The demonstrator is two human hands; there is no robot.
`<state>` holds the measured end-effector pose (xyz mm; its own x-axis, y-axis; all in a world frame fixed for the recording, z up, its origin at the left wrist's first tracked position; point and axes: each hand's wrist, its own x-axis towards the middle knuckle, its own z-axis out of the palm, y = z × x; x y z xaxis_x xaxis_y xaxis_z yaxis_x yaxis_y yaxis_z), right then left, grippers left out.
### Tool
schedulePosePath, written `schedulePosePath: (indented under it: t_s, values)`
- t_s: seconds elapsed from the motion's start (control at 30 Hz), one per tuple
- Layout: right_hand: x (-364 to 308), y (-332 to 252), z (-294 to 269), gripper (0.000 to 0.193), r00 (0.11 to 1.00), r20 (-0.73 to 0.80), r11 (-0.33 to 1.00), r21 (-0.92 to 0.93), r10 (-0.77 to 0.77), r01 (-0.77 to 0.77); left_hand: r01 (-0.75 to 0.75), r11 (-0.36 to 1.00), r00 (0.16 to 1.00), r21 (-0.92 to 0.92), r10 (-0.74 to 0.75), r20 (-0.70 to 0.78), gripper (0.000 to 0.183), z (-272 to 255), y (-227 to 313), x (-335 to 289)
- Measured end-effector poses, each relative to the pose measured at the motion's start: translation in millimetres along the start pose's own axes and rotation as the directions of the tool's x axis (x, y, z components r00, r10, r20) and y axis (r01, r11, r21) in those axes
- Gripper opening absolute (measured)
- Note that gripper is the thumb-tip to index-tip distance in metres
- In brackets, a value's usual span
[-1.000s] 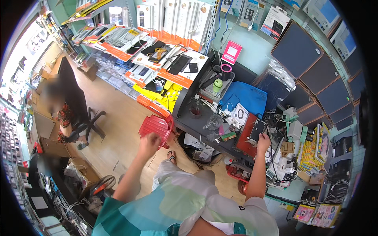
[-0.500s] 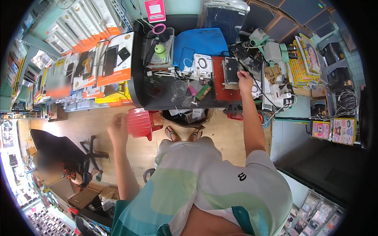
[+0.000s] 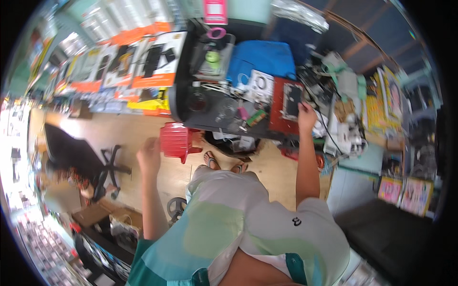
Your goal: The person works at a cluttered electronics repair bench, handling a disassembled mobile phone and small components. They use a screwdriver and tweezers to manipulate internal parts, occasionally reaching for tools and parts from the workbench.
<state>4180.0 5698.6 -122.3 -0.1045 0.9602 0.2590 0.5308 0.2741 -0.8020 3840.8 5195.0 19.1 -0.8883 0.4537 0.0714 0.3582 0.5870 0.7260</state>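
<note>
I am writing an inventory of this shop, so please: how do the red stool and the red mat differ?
The red stool is in front of the desk, while the red mat lies on it. The stool has a ribbed surface; the mat looks flat. The stool is beside the left hand, but the mat is partly covered by a dark flat device at the right hand. Both are red.

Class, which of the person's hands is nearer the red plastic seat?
Left. The left hand is at the red plastic seat's left edge; the right hand is farther off rightward, beside the dark device.
</note>
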Motion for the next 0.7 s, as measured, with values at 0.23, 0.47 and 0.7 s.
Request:
schedulePosePath:
  t_s: [0.23, 0.47, 0.7]
  values:
    - [-12, -36, -7, 0.025, 0.997, -0.011, 0.934, -0.353, -0.071, 0.063, -0.082, 0.994, 0.992, 0.078, 0.089, -0.088, 0.024, -24, 50, 33]
    - [-24, -61, -45, 0.032, 0.992, -0.098, 0.950, -0.309, -0.082, 0.048, -0.335, 0.923, 0.907, 0.187, 0.370, -0.199, 0.031, -44, 116, 196]
    - [-102, -24, -89, 0.036, 0.990, -0.132, 0.953, -0.303, -0.047, 0.005, -0.272, 0.944, 0.930, 0.185, 0.307, -0.202, 0.048, 22, 151, 420]
